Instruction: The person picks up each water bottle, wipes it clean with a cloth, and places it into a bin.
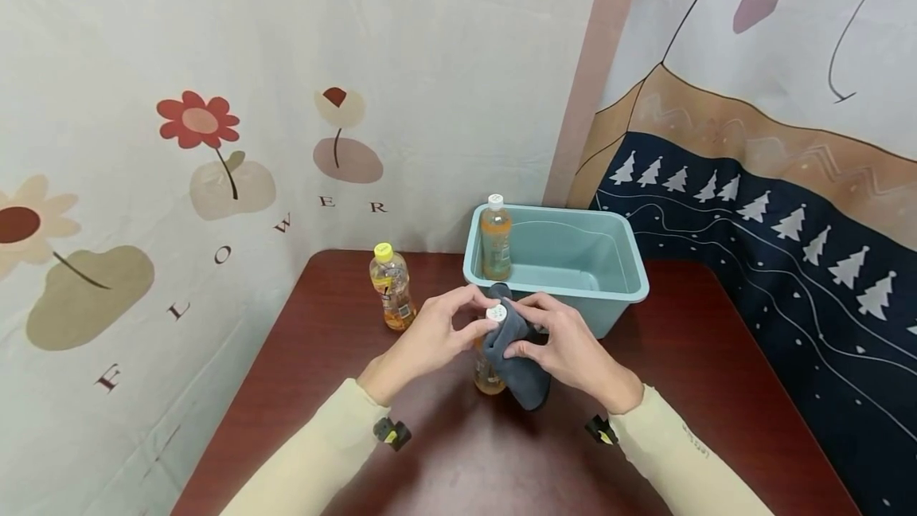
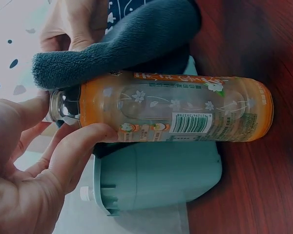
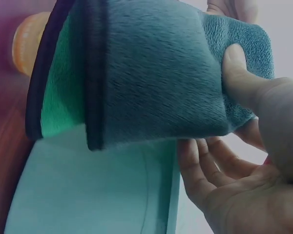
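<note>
An orange-labelled bottle with a white cap stands upright on the table, partly hidden by a dark grey-blue cloth. My left hand grips the bottle about its neck, thumb and fingers on either side just under the cap. In the left wrist view the label and barcode of the bottle show clearly. My right hand pinches the folded cloth between thumb and fingers, against the bottle's upper side. The right wrist view shows the cloth hanging down, with a green underside.
Behind the hands is a light teal bin, with another white-capped bottle upright at its left end. To the left, a yellow-capped bottle stands on the reddish-brown table. Printed curtains hang along the back and right.
</note>
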Demonstrator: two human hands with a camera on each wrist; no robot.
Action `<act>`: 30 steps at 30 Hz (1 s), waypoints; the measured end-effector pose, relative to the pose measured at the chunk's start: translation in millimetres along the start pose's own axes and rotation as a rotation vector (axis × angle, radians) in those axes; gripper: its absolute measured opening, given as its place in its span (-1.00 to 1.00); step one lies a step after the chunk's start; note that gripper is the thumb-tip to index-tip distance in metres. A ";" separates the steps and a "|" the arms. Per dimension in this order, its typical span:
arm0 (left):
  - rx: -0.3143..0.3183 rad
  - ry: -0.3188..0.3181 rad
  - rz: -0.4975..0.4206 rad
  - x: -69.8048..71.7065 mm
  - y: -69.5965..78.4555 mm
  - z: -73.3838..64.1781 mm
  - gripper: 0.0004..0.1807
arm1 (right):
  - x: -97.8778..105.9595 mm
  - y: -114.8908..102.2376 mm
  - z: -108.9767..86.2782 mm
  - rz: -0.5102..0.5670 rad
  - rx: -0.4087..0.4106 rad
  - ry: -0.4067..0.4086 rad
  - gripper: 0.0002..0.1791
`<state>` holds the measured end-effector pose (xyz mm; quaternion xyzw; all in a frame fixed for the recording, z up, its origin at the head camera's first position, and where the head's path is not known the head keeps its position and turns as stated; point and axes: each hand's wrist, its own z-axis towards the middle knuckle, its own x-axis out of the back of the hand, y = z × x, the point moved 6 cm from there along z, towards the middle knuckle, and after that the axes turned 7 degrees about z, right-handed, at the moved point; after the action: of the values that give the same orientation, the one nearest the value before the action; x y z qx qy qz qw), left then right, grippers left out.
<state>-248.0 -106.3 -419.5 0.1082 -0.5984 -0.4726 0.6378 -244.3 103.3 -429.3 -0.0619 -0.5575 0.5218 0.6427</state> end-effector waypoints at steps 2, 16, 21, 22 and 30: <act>0.005 -0.002 -0.009 0.1 0.6 -0.1 -0.84 | -2.1 1.7 -1.2 -0.007 -0.006 -0.021 -0.14; 0.033 -0.014 -0.034 -1.5 -1.3 -0.2 -0.82 | -22.1 28.4 -7.9 -0.068 -0.049 -0.078 -0.55; 0.020 -0.011 -0.030 -1.2 -0.3 -0.1 -0.83 | -35.6 39.1 -10.4 -0.100 -0.058 -0.105 -0.58; 0.019 -0.010 -0.029 -1.0 -0.2 0.0 -0.83 | -38.2 40.8 -10.7 -0.110 -0.055 -0.112 -0.57; 0.020 -0.010 -0.015 -1.5 0.2 -0.9 -0.83 | -58.0 55.8 -17.0 -0.126 -0.085 -0.199 -0.60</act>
<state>-246.8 -105.4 -420.6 0.1168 -0.6055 -0.4720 0.6300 -255.0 93.9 -510.4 -0.0017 -0.6429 0.4599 0.6125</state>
